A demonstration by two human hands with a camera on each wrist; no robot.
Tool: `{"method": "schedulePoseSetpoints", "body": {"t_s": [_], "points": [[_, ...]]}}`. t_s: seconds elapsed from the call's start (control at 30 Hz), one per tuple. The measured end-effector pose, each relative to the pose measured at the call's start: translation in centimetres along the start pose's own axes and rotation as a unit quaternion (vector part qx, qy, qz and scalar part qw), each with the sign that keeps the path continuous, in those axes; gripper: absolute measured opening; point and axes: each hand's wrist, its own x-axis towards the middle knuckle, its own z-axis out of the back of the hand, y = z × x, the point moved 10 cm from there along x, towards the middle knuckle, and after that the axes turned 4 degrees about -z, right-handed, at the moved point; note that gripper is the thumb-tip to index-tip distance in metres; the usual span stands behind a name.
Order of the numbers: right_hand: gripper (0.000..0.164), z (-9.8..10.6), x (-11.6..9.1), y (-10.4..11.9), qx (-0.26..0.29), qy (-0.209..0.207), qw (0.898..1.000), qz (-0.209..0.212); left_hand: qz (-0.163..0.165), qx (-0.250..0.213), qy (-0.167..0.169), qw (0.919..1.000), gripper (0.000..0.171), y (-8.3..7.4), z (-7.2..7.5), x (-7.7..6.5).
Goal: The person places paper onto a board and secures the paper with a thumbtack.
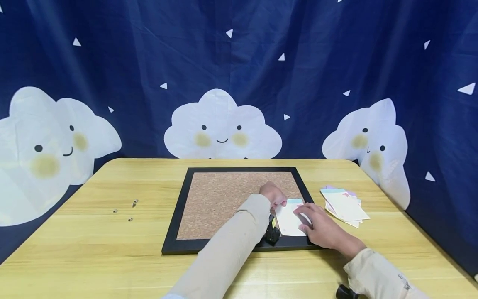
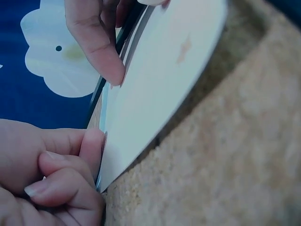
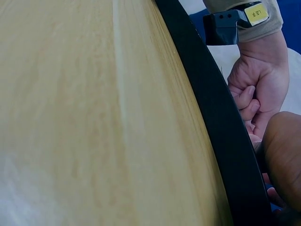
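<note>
A white paper card (image 1: 291, 220) with a pale blue top band and a small pink print lies over the lower right of a black-framed cork board (image 1: 213, 203). At the card's upper left corner is my left hand (image 1: 273, 194), its fingers curled and one fingertip pressed to the edge; whatever lies under that tip is hidden. My right hand (image 1: 323, 226) arches over the card's right side with fingertips on its face. The left wrist view shows the card (image 2: 160, 80) bowed, its near long edge lifted off the cork (image 2: 235, 146).
Several white cards (image 1: 345, 205) lie in an overlapping pile right of the board. Several small shiny metal pieces (image 1: 130, 219) are scattered on the wooden table (image 1: 74, 249) at left. A dark blue curtain (image 1: 224, 50) with cloud prints hangs behind.
</note>
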Motion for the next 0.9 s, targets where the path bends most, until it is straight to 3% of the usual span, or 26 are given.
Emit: {"method": "schedulePoseSetpoints", "body": {"t_s": [0.9], "points": [[0.031, -0.12, -0.02, -0.34, -0.001, -0.005, 1.000, -0.003, -0.002, 0.073, 0.002, 0.9973, 0.020, -0.53, 0.04, -0.22]]}}
